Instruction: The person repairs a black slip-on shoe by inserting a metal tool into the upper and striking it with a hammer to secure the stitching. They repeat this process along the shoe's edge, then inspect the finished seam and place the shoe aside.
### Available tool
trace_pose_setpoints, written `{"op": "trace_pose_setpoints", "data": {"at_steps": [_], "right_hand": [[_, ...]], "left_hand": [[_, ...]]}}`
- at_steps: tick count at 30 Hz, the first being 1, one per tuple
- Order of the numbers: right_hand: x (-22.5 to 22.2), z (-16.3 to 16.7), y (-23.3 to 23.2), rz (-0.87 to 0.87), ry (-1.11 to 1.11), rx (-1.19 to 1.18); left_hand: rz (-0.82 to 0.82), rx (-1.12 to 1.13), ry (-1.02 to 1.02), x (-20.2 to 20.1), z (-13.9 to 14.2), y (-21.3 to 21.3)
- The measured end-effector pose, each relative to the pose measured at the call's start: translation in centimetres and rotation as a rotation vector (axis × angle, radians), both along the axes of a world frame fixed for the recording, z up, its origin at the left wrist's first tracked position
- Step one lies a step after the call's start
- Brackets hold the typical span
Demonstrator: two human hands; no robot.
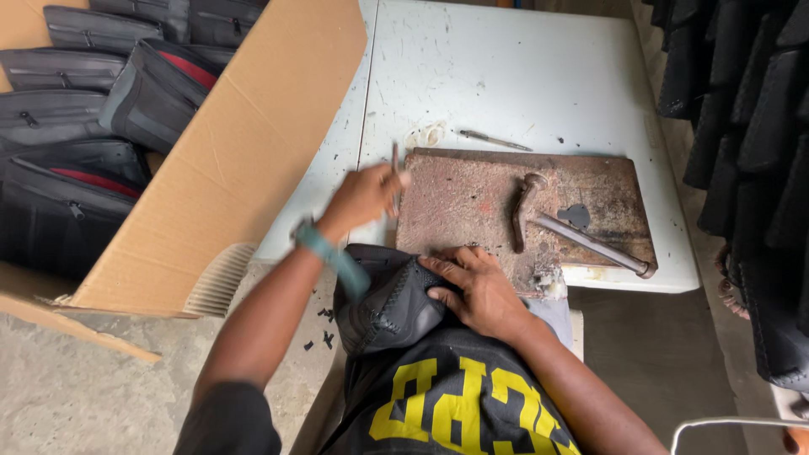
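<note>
My left hand (362,198) is closed around a thin metal punch-like tool (394,173), held upright at the left edge of a rusty metal plate (472,198). My right hand (476,286) presses flat on a black stitched leather piece (388,303) lying at the plate's near edge, over my lap. A rusty hammer (556,223) lies on the plate, its handle pointing right. A small dark cut-out shape (576,216) rests beside the hammer.
The plate sits on a white table (506,76) with a thin metal rod (493,140) behind it. A large cardboard box (227,160) at left holds several black bags (67,126). More black bags (758,126) hang at right. Small black scraps (324,337) lie on the concrete floor.
</note>
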State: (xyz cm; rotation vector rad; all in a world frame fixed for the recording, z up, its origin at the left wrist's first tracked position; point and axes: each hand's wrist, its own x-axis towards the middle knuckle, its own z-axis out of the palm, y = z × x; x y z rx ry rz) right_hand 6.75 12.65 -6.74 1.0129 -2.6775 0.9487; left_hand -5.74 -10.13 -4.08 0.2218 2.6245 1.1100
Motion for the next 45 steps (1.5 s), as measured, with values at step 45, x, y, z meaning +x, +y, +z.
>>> {"op": "trace_pose_setpoints", "data": {"at_steps": [45], "right_hand": [[1.0, -1.6, -2.1, 0.317, -0.926, -0.952]], "left_hand": [[-0.774, 0.036, -0.136, 7.6, 3.1, -4.6]]}}
